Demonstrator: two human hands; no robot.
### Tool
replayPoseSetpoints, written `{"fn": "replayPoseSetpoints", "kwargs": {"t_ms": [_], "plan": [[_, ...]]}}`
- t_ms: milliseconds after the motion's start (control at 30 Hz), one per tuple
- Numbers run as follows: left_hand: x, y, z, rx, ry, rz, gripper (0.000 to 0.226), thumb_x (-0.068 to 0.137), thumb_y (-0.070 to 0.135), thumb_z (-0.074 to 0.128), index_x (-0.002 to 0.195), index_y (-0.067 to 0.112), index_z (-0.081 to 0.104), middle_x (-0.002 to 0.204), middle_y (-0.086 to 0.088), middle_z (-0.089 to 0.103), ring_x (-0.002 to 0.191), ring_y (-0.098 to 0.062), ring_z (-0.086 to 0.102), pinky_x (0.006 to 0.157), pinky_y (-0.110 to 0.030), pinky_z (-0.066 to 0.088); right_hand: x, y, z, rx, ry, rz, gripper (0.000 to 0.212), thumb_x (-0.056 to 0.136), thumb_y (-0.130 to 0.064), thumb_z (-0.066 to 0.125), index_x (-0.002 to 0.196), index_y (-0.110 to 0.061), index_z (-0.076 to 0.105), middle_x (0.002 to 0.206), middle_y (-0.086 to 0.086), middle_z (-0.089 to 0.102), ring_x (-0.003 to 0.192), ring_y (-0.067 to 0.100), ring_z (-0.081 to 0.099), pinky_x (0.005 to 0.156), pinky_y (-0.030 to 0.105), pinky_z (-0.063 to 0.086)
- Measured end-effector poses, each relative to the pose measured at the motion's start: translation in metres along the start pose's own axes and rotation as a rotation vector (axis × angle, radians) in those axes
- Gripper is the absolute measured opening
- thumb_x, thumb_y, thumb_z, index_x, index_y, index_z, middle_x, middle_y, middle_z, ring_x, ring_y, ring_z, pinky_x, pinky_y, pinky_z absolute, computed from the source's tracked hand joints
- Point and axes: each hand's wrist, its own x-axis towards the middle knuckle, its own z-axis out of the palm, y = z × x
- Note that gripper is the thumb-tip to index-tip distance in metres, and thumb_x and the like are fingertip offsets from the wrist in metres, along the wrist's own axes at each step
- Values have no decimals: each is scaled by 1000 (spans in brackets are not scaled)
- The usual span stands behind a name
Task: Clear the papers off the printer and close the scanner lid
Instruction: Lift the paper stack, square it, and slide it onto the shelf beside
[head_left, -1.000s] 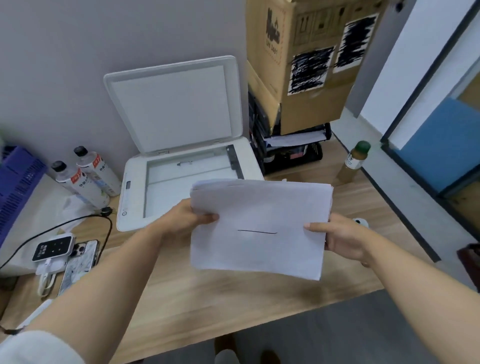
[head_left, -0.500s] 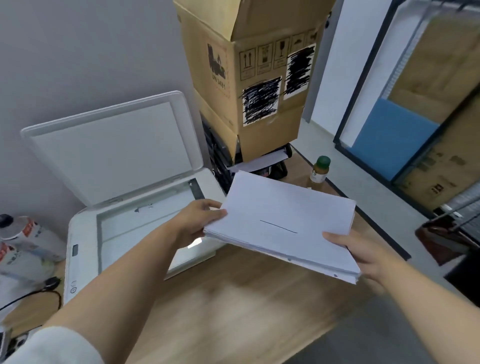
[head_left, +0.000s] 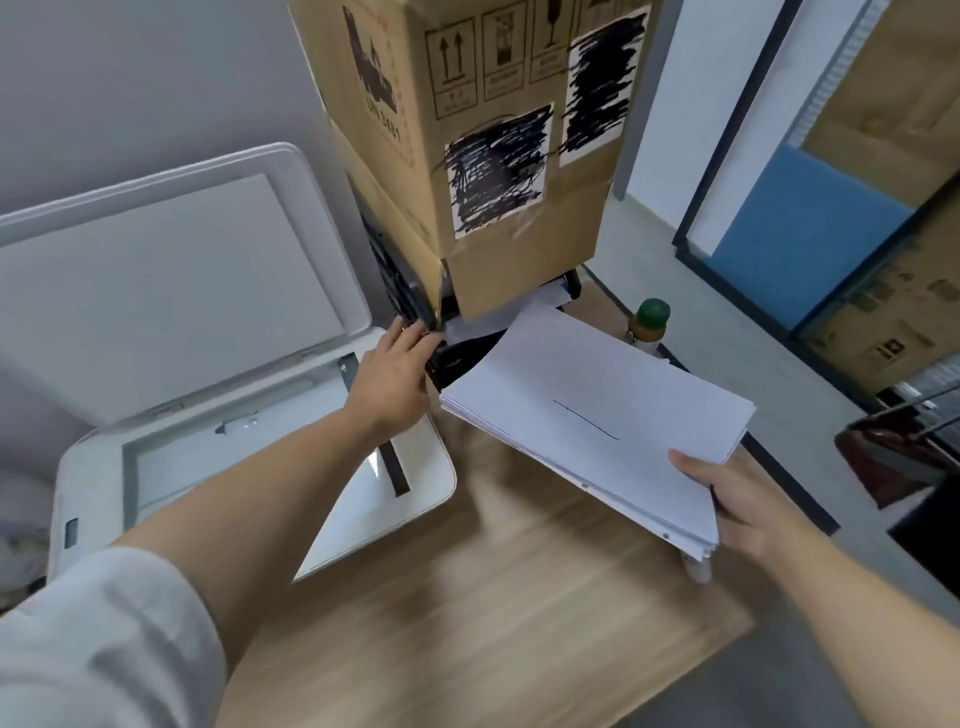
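A white printer (head_left: 426, 457) sits on the wooden desk at the left with its scanner lid (head_left: 171, 291) raised upright against the wall and the glass bare. My right hand (head_left: 737, 499) holds a stack of white papers (head_left: 587, 415) by its near right corner, tilted over the desk right of the printer. My left hand (head_left: 389, 374) has let go of the stack; its fingers rest against the front edge of a black paper tray (head_left: 457, 358) under the cardboard box.
A tall cardboard box (head_left: 467, 145) stands on the black tray just right of the printer. A green-capped bottle (head_left: 649, 322) stands behind the papers near the desk's right edge. The wooden desk (head_left: 467, 623) extends toward me.
My left hand has released the papers and moved up to the black tray under the box. My right hand alone now carries the stack, shifted further right.
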Motion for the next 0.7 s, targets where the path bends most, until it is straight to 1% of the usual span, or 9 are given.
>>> {"fn": "replayPoseSetpoints", "kwargs": {"t_ms": [67,133,200,267,333,400,433,567,700], "plan": [[9,-4,4,62,-36,-1,75,90,6,56,160,23,32,169,-2,27,158,-37,11,111,-56,39,17,-7,-3,23,-31,45,27,98,-13,65,125,-17,67,116,10,79,96,22,79,68,36,64],[13,-7,7,97,-57,-10,76,90,11,60,160,23,30,168,1,28,158,-35,13,111,-56,37,33,-13,-8,26,-58,68,31,98,-14,65,129,-15,66,121,11,78,102,24,77,71,37,65],[17,-8,9,114,-29,-37,75,86,12,62,155,18,36,164,-2,35,155,-34,21,113,-53,34,46,-20,-10,16,-86,82,34,99,-15,65,133,-15,64,125,11,76,106,25,76,75,39,65],[18,-6,11,152,8,-51,72,80,12,63,149,15,43,155,-7,44,148,-37,31,110,-51,36,57,-26,-9,14,-108,90,33,99,-15,64,133,-15,64,126,12,76,107,25,76,75,39,65],[18,-3,12,198,6,-52,76,78,14,64,150,18,42,147,-10,45,142,-37,34,106,-50,38,64,-30,-7,19,-124,90,32,100,-15,63,131,-16,65,126,11,76,107,25,76,79,40,63],[19,3,13,213,-3,-69,81,79,18,65,154,22,37,146,-11,43,142,-36,32,108,-49,36,70,-32,-5,26,-123,81,33,100,-14,62,133,-15,64,128,11,75,111,25,74,87,43,58],[19,6,14,206,-6,-82,83,79,19,65,156,22,35,147,-11,42,144,-36,30,110,-49,35,73,-33,-4,36,-118,79,33,101,-13,62,134,-14,64,129,11,74,112,25,74,89,43,58],[15,12,20,205,-47,-126,85,83,20,62,160,14,27,164,-15,29,155,-36,16,120,-50,24,79,-34,7,101,-59,125,30,99,-17,65,129,-14,66,124,8,77,106,24,76,79,40,63],[14,15,25,178,-44,-144,83,88,24,64,160,14,25,168,-12,24,158,-35,12,123,-48,19,85,-23,31,149,12,74,39,99,-18,65,137,-11,62,134,10,71,120,27,68,102,49,53]]}}
